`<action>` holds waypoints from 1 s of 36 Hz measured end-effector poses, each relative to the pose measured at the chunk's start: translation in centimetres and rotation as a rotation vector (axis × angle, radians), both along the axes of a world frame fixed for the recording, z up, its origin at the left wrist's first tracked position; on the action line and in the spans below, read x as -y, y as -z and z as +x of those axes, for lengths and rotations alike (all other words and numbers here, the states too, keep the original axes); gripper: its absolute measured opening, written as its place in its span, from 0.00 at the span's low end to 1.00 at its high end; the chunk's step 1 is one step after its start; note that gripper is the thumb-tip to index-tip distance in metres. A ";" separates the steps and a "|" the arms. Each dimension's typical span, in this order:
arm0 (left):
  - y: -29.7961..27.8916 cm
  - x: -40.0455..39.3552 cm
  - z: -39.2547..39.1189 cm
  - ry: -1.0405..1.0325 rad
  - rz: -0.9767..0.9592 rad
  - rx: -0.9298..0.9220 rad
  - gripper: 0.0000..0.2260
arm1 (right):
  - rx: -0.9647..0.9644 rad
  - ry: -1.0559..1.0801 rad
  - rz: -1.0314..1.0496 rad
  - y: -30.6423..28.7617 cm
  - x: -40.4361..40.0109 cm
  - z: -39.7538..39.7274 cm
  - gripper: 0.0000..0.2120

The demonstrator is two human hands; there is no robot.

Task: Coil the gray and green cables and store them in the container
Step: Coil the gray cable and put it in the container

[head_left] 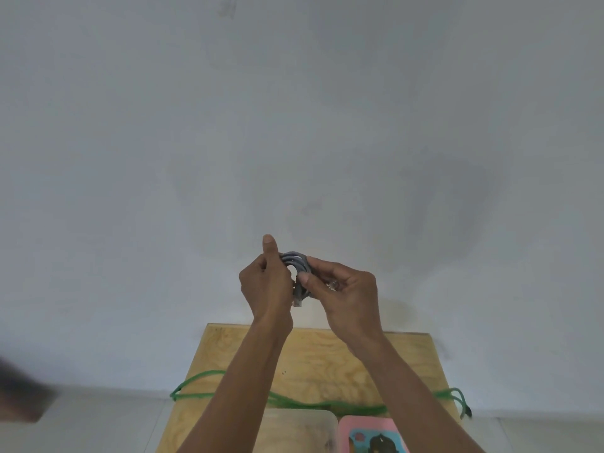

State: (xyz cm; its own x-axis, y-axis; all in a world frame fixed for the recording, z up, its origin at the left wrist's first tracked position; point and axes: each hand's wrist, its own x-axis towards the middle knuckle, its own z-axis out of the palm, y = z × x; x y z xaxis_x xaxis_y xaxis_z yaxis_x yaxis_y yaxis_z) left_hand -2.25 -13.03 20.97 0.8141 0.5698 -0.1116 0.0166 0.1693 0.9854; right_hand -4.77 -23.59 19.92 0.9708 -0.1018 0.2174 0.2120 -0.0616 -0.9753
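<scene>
Two hands raised in front of a pale wall, one gray cable between them; further entries below, largest first.

Wooden table (327,358): near, low in frame, near edge cut off.

Green cable (313,405): uncoiled, long axis running left to right across the table, both ends hanging off the sides; lying below and nearer than the hands, about midway between the two, middle stretch hidden behind the forearms.

Container (304,429): translucent, at the near edge of the table just this side of the green cable; cropped by the frame, contents hard to make out.

Pink object (372,434): just right of the container, likewise cropped; nature not clear.

Left hand (266,282): curled round the left side of the coil, thumb upright.

Right hand (343,289): pinching the right side of the coil.

Gray cable (295,261): wound into a small tight coil, held well above and beyond the table; loops upright, one plug end hanging down between the hands. Far half of coil hidden by fingers; second plug not plainly visible.

Judged step: coil finished or nearly so, container lying straight down and near.
</scene>
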 end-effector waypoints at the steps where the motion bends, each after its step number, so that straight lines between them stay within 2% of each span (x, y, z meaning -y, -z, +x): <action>1: -0.1 -0.1 -0.1 0.010 -0.005 -0.001 0.27 | 0.006 0.009 0.000 0.1 -0.1 -0.1 0.12; 10: 0.7 -1.7 -1.2 0.104 -0.037 -0.008 0.24 | -0.003 0.083 -0.013 1.4 -2.2 -0.6 0.10; 22: 5.9 -8.4 -4.0 0.349 -0.039 -0.148 0.19 | -0.208 0.098 0.078 7.2 -6.4 -3.1 0.11; 29: 10.6 -11.4 -5.5 0.429 0.081 -0.294 0.16 | -0.320 0.128 0.117 11.9 -8.3 -5.8 0.09; 36: 15.9 -13.5 -6.5 0.444 0.210 -0.458 0.16 | -0.464 0.151 0.122 17.5 -9.3 -7.3 0.12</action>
State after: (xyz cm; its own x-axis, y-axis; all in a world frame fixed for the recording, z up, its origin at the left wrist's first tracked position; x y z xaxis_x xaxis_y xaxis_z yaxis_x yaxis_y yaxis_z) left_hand -8.75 0.46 5.03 0.8731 0.2392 -0.4249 0.4646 -0.1441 0.8737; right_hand -12.05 -14.30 2.41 0.9349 -0.2463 -0.2556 -0.2478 0.0624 -0.9668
